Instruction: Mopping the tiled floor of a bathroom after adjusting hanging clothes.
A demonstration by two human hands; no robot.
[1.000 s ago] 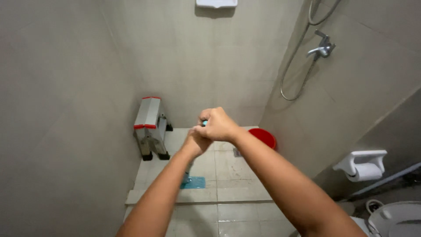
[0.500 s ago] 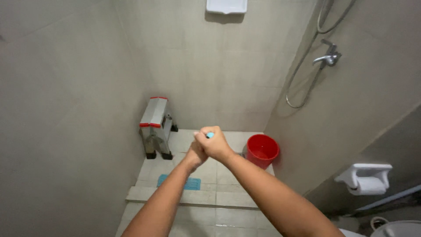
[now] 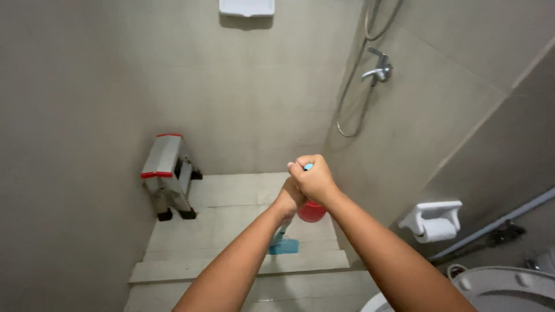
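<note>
We fist both hands, right hand (image 3: 315, 180) over left hand (image 3: 289, 199), round the mop (image 3: 283, 245) handle; keep strokes short w/ bucket (image 3: 312, 212) just below.

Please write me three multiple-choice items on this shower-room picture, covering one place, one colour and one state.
1. Where does the small step ladder stand?
A. Against the left wall of the shower floor
B. Beside the toilet
C. Under the shower valve

2. What colour is the bucket behind the hands?
A. Blue
B. Red
C. White

3. How does the right hand stand?
A. Open and flat
B. Resting on the toilet paper holder
C. Closed over the top of the mop handle

Answers:
1. A, it stands by the left wall, far from the toilet.
2. B, its visible part is red.
3. C, its fingers wrap the handle's blue end, with the left hand gripping just below.
</note>
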